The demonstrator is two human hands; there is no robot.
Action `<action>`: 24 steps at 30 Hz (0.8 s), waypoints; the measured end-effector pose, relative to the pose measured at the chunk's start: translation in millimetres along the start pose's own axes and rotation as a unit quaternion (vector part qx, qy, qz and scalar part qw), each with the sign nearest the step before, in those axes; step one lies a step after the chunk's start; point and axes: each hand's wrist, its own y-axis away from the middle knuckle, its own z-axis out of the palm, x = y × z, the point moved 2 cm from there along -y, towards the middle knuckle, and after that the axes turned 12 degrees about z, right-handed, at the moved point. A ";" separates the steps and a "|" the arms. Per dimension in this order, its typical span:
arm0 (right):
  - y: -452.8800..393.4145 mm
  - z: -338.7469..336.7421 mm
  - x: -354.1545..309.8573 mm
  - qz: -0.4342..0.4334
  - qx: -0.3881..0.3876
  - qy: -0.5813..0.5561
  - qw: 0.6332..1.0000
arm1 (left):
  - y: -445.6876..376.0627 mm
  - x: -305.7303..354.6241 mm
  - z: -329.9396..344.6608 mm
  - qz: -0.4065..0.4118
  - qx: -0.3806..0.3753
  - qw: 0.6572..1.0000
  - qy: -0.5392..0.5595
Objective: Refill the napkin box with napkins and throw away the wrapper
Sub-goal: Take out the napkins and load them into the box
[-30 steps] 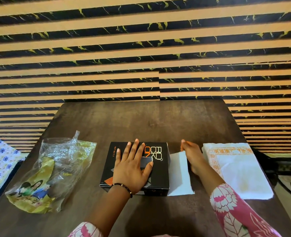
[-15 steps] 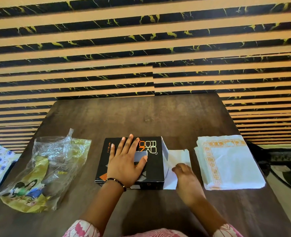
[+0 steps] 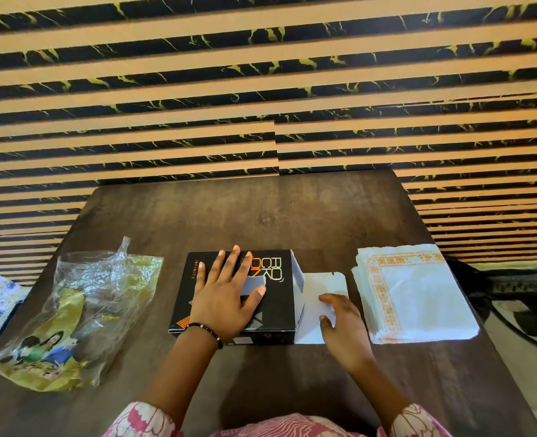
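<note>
On the dark wooden tabletop [image 3: 292,216] a black napkin box [image 3: 273,298] lies flat in front of the person, its printed top facing up and its right end open, where a white flap [image 3: 319,285] is folded out onto the tabletop. The left hand [image 3: 226,301] lies palm down on the box top with its fingers spread, gripping nothing and seemingly pinning the box in place. The right hand [image 3: 343,323] rests on the white flap just beside the open end, its fingers loosely curled against the card; it presses the flap more than it holds it, and nothing is pinched between the fingers as far as the view shows. The stack of napkins [image 3: 415,298], white with an orange patterned border, sits squarely on the tabletop just to the right of the flap, near the right hand and apart from the box. So the napkins lie to the right of both hands, in line with the box's open end, and the right hand is clearly the nearer one; a leftward slide along the box's long axis would probably carry the stack into the opening while the left hand keeps the box from shifting. The box appears not yet refilled. The crumpled clear and yellow wrapper [image 3: 81,313] lies well apart on the left side of the tabletop, closer to the left hand, still waiting to be thrown away.
</note>
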 end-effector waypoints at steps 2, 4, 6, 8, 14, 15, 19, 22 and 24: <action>2.1 2.3 -5.9 -0.035 -0.052 0.013 0.998 | -0.5 1.1 0.9 -0.004 -0.007 1.000 -0.007; 6.3 4.2 -9.5 -0.058 -0.104 0.016 0.993 | -0.9 2.3 1.1 -0.010 -0.008 1.000 -0.010; 8.3 0.3 -9.5 -0.060 -0.123 0.006 0.991 | -0.9 4.0 0.1 -0.016 -0.002 1.000 -0.006; 8.4 -8.9 -5.3 -0.038 -0.135 -0.022 0.990 | 0.1 6.7 -0.3 -0.023 0.003 1.000 -0.002; 29.6 -14.1 -7.8 -0.019 -0.274 -0.078 0.958 | -9.8 19.9 -4.4 -0.066 -0.028 0.997 0.013; 32.9 -11.0 -10.9 -0.020 -0.293 -0.084 0.952 | -10.6 23.3 -3.1 -0.067 -0.038 0.997 0.009; 34.6 -2.3 -18.9 -0.009 -0.301 -0.089 0.949 | -9.0 26.2 3.1 -0.051 -0.072 0.996 0.017; 33.5 2.7 -21.3 0.010 -0.260 -0.099 0.960 | -5.6 23.7 1.9 0.009 -0.111 0.994 0.002; 33.2 6.3 -22.4 0.016 -0.236 -0.108 0.966 | -1.5 25.9 1.8 0.061 -0.132 0.988 -0.057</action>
